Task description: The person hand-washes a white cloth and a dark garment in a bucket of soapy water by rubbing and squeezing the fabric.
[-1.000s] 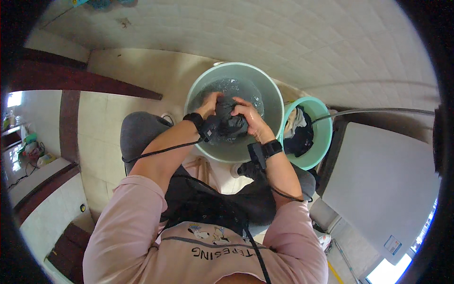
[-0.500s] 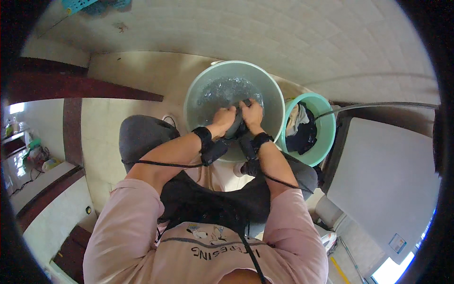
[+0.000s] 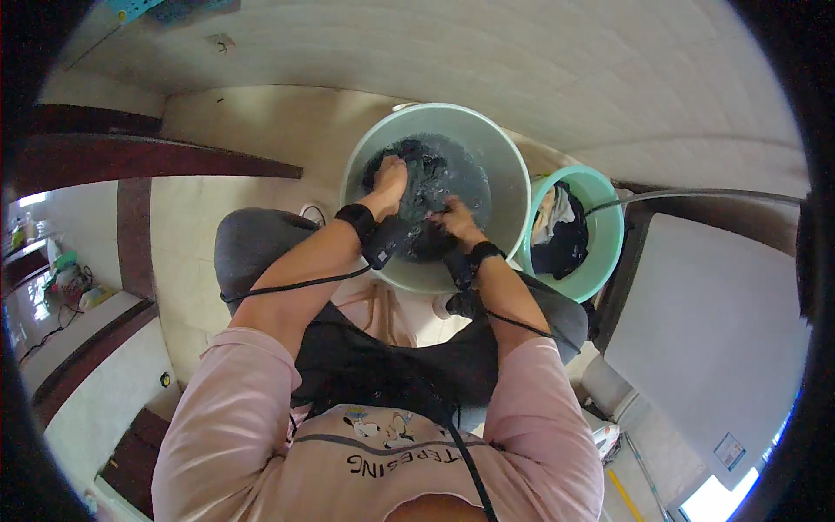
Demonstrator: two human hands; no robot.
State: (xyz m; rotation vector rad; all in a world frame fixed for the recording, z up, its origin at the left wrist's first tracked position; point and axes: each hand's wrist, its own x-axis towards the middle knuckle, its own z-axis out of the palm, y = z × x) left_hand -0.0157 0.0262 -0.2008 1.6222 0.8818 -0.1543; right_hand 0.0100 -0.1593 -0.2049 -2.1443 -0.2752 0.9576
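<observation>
A dark, wet garment lies spread through the cloudy water of a large pale green bucket. My left hand is closed on the garment at the left side of the bucket, at the water's surface. My right hand is lower and further right, its fingers curled on the dark cloth and partly under water. The garment's lower part is sunk and hard to make out. Black bands with small dark boxes and cords are strapped round both my wrists.
Against the bucket's right side stands a smaller mint-green bucket with dark and beige clothes in it. A grey hose runs into it. A white-lidded appliance stands at the right; a dark red ledge juts in from the left.
My hands were close together, gripping the bunched garment above the water. They have moved apart, the left up and leftward, the right lower, and the garment now lies loosened in the water.
</observation>
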